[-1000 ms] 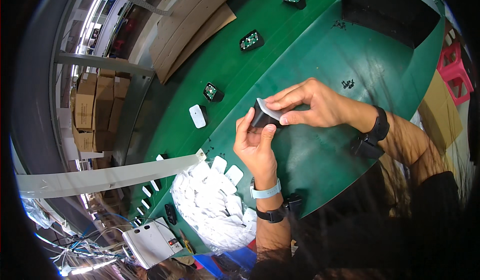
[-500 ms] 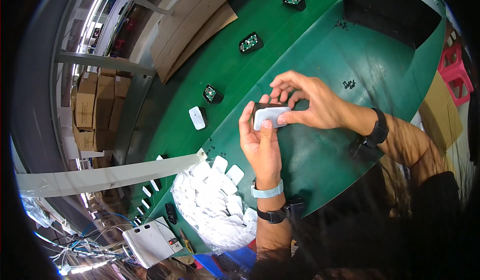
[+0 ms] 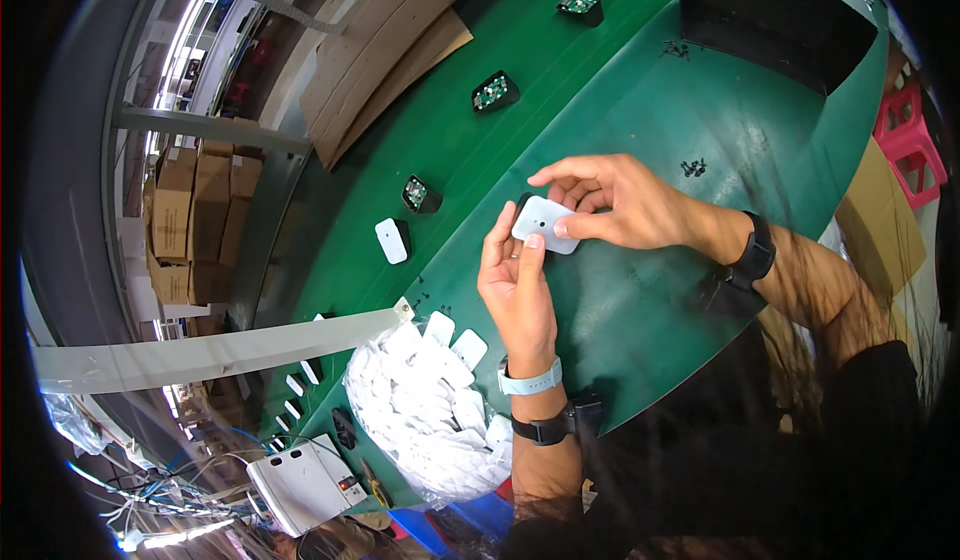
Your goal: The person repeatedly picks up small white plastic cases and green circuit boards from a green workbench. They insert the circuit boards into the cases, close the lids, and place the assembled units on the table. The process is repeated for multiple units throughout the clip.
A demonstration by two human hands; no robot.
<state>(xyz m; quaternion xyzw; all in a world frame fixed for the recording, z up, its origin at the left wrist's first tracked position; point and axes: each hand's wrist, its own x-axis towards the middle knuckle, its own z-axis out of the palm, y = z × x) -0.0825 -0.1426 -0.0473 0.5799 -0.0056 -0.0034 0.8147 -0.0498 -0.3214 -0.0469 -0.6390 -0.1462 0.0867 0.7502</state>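
A small black housing with a white rounded cover [image 3: 548,228] sits between my hands, its white face turned up and showing a small dark hole. My left hand [image 3: 522,300] is closed around its left side, with the thumb on the cover's lower edge. From the right, my right hand [image 3: 640,205] grips it, thumb pressed on the white face and fingers curled behind. My fingers hide most of the black body. Below and left of my left hand lies a clear bag of white covers [image 3: 420,410].
Several black housings with green circuit boards [image 3: 494,91] stand along the green belt [image 3: 350,260], near a white-covered one [image 3: 393,241]. Small black screws [image 3: 693,168] lie on the green table. A black bin [image 3: 775,25] is at the far right; a pale bar [image 3: 220,350] crosses the left.
The housing has been tilted in my hands, so its white cover now faces up more fully and its hole shows. My right thumb has shifted slightly left across the cover.
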